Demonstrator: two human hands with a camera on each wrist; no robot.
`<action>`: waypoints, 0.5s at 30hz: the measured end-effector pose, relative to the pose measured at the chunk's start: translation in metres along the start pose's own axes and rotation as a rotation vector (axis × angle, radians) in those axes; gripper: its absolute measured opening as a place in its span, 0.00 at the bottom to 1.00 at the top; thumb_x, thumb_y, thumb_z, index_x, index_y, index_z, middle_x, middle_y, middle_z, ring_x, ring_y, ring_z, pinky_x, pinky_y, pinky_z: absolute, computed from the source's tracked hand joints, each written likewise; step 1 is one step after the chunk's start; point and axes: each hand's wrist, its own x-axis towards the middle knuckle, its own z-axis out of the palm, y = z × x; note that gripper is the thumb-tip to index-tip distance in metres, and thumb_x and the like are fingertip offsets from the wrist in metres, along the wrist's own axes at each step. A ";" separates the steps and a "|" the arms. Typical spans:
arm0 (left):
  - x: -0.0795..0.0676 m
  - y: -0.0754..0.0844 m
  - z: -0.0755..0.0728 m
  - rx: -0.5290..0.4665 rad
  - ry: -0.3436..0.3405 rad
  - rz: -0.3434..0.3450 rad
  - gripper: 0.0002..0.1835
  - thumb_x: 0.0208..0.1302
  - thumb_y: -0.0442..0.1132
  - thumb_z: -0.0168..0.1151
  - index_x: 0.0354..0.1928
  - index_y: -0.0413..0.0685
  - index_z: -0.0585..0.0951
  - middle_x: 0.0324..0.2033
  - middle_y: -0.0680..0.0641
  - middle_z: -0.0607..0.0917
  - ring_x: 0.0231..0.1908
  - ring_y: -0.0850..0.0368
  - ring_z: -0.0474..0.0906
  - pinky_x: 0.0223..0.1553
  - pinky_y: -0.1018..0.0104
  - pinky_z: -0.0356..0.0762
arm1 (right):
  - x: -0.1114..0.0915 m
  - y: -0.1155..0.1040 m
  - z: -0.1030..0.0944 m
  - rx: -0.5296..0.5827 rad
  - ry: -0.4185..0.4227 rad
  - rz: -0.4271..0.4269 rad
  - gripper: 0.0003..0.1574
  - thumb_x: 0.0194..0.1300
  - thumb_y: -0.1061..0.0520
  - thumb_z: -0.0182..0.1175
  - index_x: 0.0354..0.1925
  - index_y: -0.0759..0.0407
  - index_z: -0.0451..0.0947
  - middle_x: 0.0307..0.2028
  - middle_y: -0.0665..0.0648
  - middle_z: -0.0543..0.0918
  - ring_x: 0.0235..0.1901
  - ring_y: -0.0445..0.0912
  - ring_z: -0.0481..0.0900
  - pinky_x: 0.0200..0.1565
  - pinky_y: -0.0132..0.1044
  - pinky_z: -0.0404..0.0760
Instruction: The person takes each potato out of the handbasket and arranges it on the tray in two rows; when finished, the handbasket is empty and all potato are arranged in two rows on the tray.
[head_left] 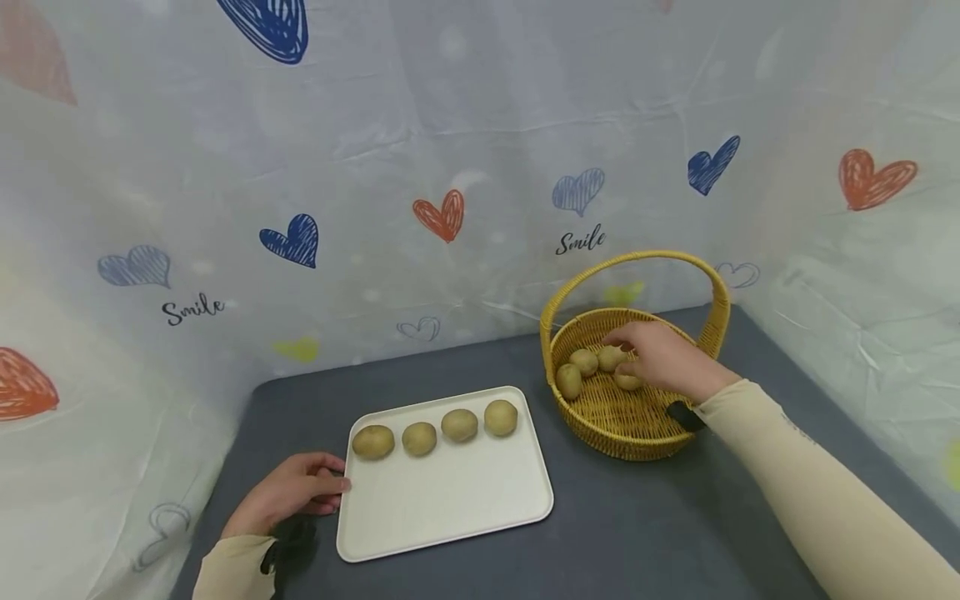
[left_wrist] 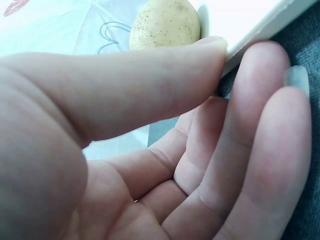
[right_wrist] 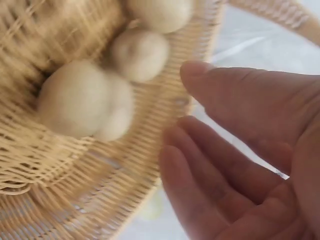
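Note:
At the tray's left edge, my left hand [head_left: 296,487] pinches the rim of a white rectangular tray [head_left: 450,500]. In the left wrist view the thumb lies at the rim with the fingers [left_wrist: 260,95] curled beside it. Several potatoes stand in a row along the tray's far side, the leftmost potato [head_left: 372,442] near that hand. My right hand [head_left: 667,358] reaches over a yellow woven basket [head_left: 615,437] with several potatoes inside. In the right wrist view thumb and fingers are parted with nothing between them, just beside a blurred potato [right_wrist: 75,98].
The basket's tall arched handle [head_left: 551,321] rises around the right hand. A dark grey table [head_left: 637,533] lies beneath everything. Behind it hangs a pale curtain [head_left: 360,225] printed with hearts and the word Smile, and it also closes off both sides.

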 end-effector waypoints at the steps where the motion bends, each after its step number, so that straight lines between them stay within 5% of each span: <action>1: -0.001 -0.002 0.000 -0.003 -0.003 -0.002 0.30 0.70 0.41 0.74 0.65 0.29 0.76 0.35 0.44 0.86 0.36 0.54 0.89 0.41 0.58 0.92 | 0.004 0.003 0.002 -0.004 -0.012 0.000 0.26 0.67 0.65 0.69 0.63 0.67 0.84 0.58 0.66 0.89 0.56 0.62 0.88 0.58 0.60 0.86; 15: 0.000 -0.001 0.000 0.003 0.005 0.019 0.28 0.71 0.40 0.74 0.65 0.29 0.78 0.35 0.43 0.86 0.35 0.54 0.89 0.40 0.58 0.92 | 0.036 -0.007 0.035 0.069 -0.114 -0.097 0.29 0.64 0.64 0.76 0.62 0.66 0.84 0.56 0.63 0.90 0.54 0.58 0.88 0.55 0.54 0.89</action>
